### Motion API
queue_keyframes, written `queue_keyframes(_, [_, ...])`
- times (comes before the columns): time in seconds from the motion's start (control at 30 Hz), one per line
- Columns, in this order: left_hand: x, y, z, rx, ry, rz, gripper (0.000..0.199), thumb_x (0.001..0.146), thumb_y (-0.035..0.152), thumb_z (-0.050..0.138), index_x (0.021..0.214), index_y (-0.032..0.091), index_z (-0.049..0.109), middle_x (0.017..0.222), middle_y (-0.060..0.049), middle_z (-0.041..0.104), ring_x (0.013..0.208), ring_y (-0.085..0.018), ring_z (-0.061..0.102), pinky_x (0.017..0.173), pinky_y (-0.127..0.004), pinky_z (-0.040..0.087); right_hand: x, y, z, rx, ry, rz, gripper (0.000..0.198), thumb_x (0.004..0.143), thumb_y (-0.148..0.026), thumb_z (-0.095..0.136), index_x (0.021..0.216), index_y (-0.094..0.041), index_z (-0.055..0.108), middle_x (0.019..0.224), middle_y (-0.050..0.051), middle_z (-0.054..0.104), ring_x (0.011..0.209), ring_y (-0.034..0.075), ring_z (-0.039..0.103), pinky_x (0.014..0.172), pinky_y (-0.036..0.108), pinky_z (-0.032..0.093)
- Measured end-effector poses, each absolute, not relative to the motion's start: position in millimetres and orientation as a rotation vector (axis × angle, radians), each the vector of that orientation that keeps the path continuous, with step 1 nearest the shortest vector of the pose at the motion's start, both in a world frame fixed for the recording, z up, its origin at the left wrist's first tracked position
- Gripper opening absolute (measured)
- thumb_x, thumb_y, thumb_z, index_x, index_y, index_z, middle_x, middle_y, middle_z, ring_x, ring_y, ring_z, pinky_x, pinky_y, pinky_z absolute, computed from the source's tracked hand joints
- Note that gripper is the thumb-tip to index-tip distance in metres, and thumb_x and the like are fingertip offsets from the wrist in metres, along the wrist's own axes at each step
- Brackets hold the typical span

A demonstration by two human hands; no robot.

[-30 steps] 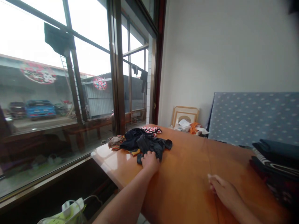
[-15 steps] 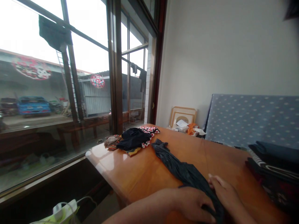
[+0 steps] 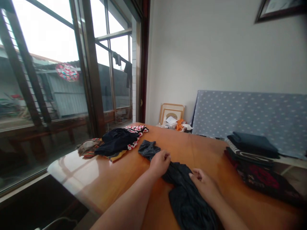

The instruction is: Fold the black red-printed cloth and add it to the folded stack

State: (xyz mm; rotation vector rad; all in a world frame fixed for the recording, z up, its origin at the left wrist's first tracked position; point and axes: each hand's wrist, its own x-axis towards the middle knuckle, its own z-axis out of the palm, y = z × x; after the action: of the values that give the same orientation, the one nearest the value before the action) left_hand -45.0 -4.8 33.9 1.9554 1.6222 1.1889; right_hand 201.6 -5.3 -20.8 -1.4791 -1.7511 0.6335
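A long dark grey garment (image 3: 189, 198), crumpled and stretched lengthwise, lies on the wooden table in front of me; its exact kind is unclear. My left hand (image 3: 160, 163) is closed over its narrow upper part, the fingers curled in. Along the garment's right edge, my right hand (image 3: 203, 183) has its thumb against the cloth and its fingers bent; the grip is partly hidden. The far end of the garment sticks out beyond my left hand.
On the table (image 3: 115, 179), a loose heap of clothes (image 3: 115, 142) lies at the left, near the window. Folded clothes (image 3: 254, 145) are stacked at the right. Behind stands a panel covered with blue dotted cloth (image 3: 240, 115), beside picture frames (image 3: 171, 111).
My left hand has moved from the near end of the garment up to its far part. The garment's near part is spread wider. The view has turned right.
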Motion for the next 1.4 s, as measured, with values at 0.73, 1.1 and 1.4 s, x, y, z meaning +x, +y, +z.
queue_keyframes(0.73, [-52, 8, 25, 2.285, 1.713, 0.867, 0.016, 0.08, 0.024, 0.055, 0.087, 0.024, 0.069, 0.092, -0.004, 0.07, 0.089, -0.022, 0.06, 0.079, -0.031, 0.042, 219, -1, -5, -1.409, -0.962, 0.757, 0.032, 0.072, -0.047, 0.066, 0.09, -0.021, 0.06, 0.079, 0.002, 0.068, 0.076, 0.022, 0.063, 0.063, 0.03, 0.049])
queue_keyframes(1.1, [-55, 14, 39, 1.383, 1.343, 1.576, 0.018, 0.08, 0.039, 0.056, 0.082, 0.021, 0.057, 0.065, 0.005, 0.051, 0.059, -0.013, 0.048, 0.056, -0.022, 0.038, 219, -4, 11, -1.316, -0.922, 0.726, 0.03, 0.074, -0.047, 0.067, 0.089, -0.021, 0.065, 0.088, 0.002, 0.07, 0.088, 0.023, 0.063, 0.078, 0.033, 0.049])
queue_keyframes(1.4, [-55, 17, 36, 1.235, 1.349, 1.573, 0.026, 0.075, 0.044, 0.065, 0.084, 0.02, 0.061, 0.062, 0.004, 0.056, 0.054, -0.014, 0.052, 0.05, -0.022, 0.038, 212, -2, 3, -1.366, -1.147, 0.692, 0.021, 0.079, -0.036, 0.06, 0.094, -0.023, 0.065, 0.089, -0.001, 0.07, 0.088, 0.019, 0.062, 0.081, 0.03, 0.047])
